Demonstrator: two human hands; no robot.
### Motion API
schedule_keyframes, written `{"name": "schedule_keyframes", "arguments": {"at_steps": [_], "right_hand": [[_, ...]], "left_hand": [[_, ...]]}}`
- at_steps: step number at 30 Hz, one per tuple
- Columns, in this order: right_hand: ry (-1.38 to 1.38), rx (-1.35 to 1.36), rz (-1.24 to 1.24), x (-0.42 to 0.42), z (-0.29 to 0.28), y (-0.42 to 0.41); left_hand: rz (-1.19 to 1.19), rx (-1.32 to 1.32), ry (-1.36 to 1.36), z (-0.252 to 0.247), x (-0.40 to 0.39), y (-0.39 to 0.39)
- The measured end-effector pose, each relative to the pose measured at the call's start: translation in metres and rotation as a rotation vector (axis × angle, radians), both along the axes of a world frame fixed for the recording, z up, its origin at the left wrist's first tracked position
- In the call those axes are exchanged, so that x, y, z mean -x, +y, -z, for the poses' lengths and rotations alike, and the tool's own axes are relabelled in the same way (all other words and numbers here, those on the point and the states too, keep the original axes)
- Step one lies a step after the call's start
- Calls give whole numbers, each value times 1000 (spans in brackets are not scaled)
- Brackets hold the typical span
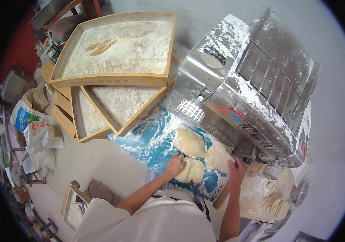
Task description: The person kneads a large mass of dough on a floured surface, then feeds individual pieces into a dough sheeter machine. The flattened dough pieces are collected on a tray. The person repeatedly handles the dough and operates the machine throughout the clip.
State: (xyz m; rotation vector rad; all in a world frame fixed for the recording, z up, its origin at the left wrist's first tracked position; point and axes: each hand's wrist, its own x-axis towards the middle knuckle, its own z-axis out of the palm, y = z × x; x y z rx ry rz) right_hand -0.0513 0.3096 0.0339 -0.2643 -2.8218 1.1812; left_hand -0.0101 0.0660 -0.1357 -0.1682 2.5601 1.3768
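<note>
Three pieces of floured dough lie on a blue, flour-dusted work surface [151, 151] below a steel dough sheeting machine [251, 106]. My left hand [176, 165], its fingers curled, touches the edge of the near dough piece [192, 171]; whether it grips the dough is hidden. At the right, my right hand [237, 169] has its thumb and fingers on the edge of a flattened dough piece [219, 155], its grip partly out of sight. Another dough lump [190, 142] rests behind these two, close to the machine's left white-gridded knob [190, 112].
Stacked wooden trays [109, 79] dusted with flour overlap the surface's far left. A floured board [251, 205] at right carries dough rounds [273, 207]. Bags [41, 133] stand at the left, and a round stool [100, 192] and a small wooden tray [66, 208] are on the lower left.
</note>
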Motion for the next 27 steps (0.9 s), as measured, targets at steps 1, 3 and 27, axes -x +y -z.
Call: {"name": "schedule_keyframes", "arguments": {"at_steps": [1,3,27], "right_hand": [[-53,213,35,-8,-23,-6],[-127,520,107,-26,-33,-11],[-484,331,275,-99,128,-31]], "left_hand": [[15,1,-7,2,-1,0],[52,-42,6,-1,0,-5],[441,168,-152,-55,18,-29]]}}
